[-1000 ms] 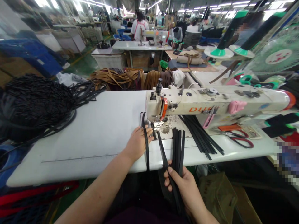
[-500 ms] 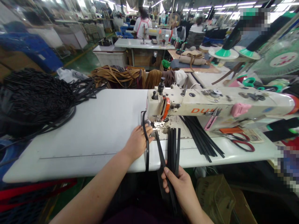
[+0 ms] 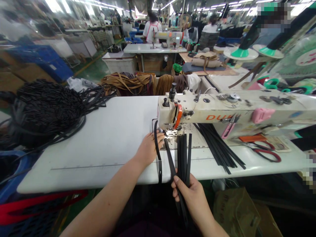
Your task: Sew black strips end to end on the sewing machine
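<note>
Black strap pinned flat by my left hand at the sewing machine; right hand grips spare strips ready.

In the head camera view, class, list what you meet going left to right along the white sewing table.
Heap of black straps → left hand → sewing machine head → loose black strips → red-handled scissors.

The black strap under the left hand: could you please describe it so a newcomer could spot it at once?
Find the white sewing machine on the white table. At its needle end the left hand presses one black strap. Unlike the straps in the right hand, it hangs alone over the table edge.
</note>
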`<action>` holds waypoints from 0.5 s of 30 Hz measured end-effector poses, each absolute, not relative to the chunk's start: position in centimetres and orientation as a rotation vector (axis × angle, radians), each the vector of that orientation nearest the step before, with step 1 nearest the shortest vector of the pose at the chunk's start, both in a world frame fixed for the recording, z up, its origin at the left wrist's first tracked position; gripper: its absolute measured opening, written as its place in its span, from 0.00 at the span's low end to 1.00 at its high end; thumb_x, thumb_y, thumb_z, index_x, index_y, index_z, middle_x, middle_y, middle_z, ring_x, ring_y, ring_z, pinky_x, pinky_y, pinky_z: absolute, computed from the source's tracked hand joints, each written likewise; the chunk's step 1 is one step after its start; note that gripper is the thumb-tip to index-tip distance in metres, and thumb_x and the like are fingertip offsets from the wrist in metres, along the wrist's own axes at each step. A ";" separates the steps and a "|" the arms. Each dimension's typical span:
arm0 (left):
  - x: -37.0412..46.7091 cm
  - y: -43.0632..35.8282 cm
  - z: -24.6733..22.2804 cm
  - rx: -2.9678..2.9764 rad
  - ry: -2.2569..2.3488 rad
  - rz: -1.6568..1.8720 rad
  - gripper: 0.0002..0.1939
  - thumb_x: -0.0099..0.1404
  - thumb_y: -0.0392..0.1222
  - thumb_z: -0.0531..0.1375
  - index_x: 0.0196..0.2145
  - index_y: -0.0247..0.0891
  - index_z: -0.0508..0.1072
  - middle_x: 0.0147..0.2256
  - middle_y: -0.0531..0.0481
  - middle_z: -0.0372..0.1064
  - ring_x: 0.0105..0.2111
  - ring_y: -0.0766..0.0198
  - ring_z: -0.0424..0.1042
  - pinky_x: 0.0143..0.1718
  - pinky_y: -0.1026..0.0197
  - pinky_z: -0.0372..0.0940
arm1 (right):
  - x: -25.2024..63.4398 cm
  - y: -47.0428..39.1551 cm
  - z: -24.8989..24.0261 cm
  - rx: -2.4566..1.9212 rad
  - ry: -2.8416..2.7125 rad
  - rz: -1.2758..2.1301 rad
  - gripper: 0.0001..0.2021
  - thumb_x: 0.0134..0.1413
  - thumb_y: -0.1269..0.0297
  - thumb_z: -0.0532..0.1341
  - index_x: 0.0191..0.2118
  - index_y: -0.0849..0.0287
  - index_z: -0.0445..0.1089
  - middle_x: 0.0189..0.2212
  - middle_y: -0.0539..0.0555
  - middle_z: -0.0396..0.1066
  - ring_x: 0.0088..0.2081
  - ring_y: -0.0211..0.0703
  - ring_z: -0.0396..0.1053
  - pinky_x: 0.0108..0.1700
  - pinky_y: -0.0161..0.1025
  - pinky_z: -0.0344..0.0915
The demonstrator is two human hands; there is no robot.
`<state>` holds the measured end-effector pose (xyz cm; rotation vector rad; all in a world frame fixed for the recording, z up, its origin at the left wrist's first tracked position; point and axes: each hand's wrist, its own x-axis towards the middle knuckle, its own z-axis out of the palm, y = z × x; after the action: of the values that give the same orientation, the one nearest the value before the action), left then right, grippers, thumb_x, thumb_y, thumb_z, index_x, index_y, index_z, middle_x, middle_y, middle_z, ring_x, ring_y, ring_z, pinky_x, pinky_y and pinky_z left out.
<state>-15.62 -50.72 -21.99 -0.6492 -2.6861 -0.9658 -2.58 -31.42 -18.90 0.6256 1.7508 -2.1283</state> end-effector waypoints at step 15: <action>-25.7 -51.0 -22.3 -0.543 -2.672 -1.009 0.13 0.67 0.46 0.62 0.45 0.40 0.81 0.44 0.44 0.79 0.51 0.46 0.75 0.57 0.48 0.69 | -4.6 -32.5 -18.7 0.605 1.750 -2.160 0.32 0.39 0.42 0.75 0.42 0.62 0.68 0.21 0.47 0.74 0.18 0.36 0.68 0.19 0.32 0.65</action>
<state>-25.68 -50.99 -22.31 -0.5434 -2.6724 -1.0091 -4.59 -32.54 -18.67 0.6048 1.7503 -2.1597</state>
